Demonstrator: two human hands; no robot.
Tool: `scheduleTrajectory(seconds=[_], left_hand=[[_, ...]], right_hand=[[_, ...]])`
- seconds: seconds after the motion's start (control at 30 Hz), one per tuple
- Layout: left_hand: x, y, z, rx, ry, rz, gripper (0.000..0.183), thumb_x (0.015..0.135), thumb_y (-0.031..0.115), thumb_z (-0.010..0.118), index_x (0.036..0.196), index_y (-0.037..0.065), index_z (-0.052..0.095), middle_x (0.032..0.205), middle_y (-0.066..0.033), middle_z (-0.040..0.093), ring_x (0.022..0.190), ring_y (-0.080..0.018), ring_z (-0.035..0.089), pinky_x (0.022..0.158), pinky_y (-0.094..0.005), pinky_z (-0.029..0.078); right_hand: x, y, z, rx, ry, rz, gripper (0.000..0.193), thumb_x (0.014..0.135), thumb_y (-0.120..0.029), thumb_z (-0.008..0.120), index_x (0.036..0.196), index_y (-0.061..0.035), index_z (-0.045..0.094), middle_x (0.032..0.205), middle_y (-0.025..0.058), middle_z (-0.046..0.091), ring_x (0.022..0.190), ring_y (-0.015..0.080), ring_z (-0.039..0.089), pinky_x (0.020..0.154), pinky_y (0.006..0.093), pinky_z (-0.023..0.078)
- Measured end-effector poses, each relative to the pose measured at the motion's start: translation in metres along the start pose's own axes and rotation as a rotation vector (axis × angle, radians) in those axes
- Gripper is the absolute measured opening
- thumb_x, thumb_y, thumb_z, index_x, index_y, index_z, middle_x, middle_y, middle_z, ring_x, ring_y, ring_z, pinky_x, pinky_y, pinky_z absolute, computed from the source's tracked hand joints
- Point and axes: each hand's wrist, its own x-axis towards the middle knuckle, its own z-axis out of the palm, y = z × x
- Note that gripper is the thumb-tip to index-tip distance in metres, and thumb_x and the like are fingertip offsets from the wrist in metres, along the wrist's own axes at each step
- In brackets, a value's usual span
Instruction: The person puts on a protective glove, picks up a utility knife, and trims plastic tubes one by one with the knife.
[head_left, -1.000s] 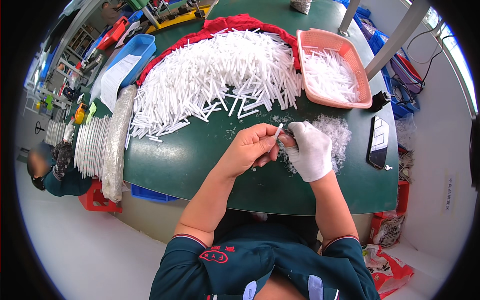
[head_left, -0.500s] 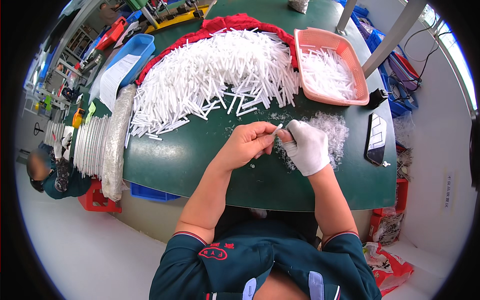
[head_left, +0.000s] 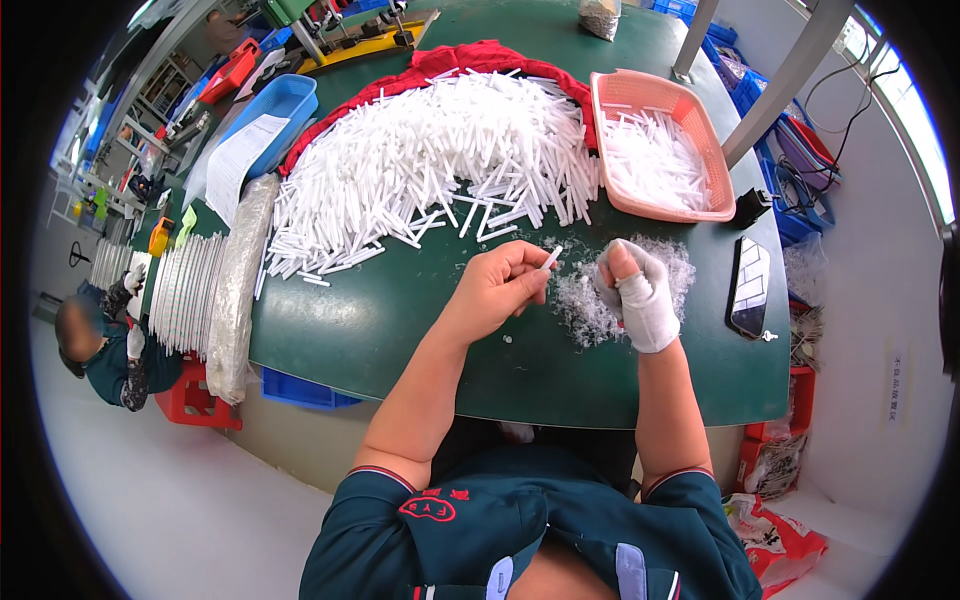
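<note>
My bare left hand (head_left: pixel 497 287) pinches a short white plastic tube (head_left: pixel 551 258), whose end sticks up past the thumb and forefinger. To its right, apart from the tube, my right hand (head_left: pixel 641 298) is curled closed in a white glove with the thumb bare. Whatever its fingers hold, if anything, is hidden. Beneath and around the right hand lie thin white plastic shavings (head_left: pixel 583 308). Beyond my hands, a large heap of similar white tubes (head_left: pixel 430 160) rests on a red cloth (head_left: pixel 470 55).
A pink basket (head_left: pixel 722 170) with white pieces stands at the far right of the green table (head_left: pixel 400 340). A phone (head_left: pixel 749 287) and a key (head_left: pixel 769 336) lie at right. Left are a blue tray (head_left: pixel 290 97) and a long plastic-wrapped bundle (head_left: pixel 236 300). A co-worker (head_left: pixel 105 345) sits far left.
My right hand has drawn away from the tube to the right and turned, its thumb now pointing up. My left hand still holds the tube in nearly the same place.
</note>
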Motion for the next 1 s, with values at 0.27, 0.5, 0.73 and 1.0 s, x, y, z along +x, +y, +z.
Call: scheduleTrajectory(seconds=[0.27,0.5,0.73,1.0], left_hand=[[0.0,0.001,0.002,-0.078,0.054,-0.036,0.016,0.089,0.009,0.061,0.101,-0.001,0.058,0.072,-0.0041,0.06,0.055,-0.0032,0.048,0.047,-0.0165,0.036],[0.0,0.002,0.004,-0.09,0.036,-0.038,0.016,0.088,0.01,0.061,0.1,-0.001,0.058,0.07,-0.0043,0.06,0.052,-0.0032,0.047,0.046,-0.0165,0.035],[0.0,0.002,0.008,-0.069,0.002,-0.054,0.014,0.089,0.01,0.061,0.099,0.0,0.059,0.07,-0.0037,0.06,0.052,-0.0036,0.047,0.046,-0.0169,0.036],[-0.001,0.0,0.009,-0.031,0.009,-0.033,0.013,0.089,0.009,0.06,0.098,0.0,0.059,0.069,-0.0029,0.06,0.054,-0.0039,0.048,0.047,-0.0183,0.037]], right_hand=[[0.008,0.01,0.013,-0.567,0.229,-0.174,0.018,0.081,-0.014,0.07,0.086,0.0002,0.06,0.064,0.0027,0.051,0.06,0.0086,0.045,0.058,0.0253,0.043],[0.005,-0.008,0.013,-0.138,0.082,0.141,0.017,0.082,-0.009,0.068,0.098,-0.0017,0.065,0.071,-0.0051,0.052,0.064,0.0032,0.042,0.057,0.0186,0.037],[0.003,-0.002,0.018,-0.06,0.079,0.175,0.013,0.084,-0.007,0.066,0.094,0.0009,0.065,0.075,-0.0022,0.058,0.066,0.0038,0.048,0.057,0.0197,0.04],[0.005,0.001,0.016,-0.054,0.094,0.161,0.01,0.084,-0.007,0.065,0.09,0.0008,0.065,0.073,-0.0022,0.059,0.063,0.0038,0.048,0.056,0.0197,0.041]])
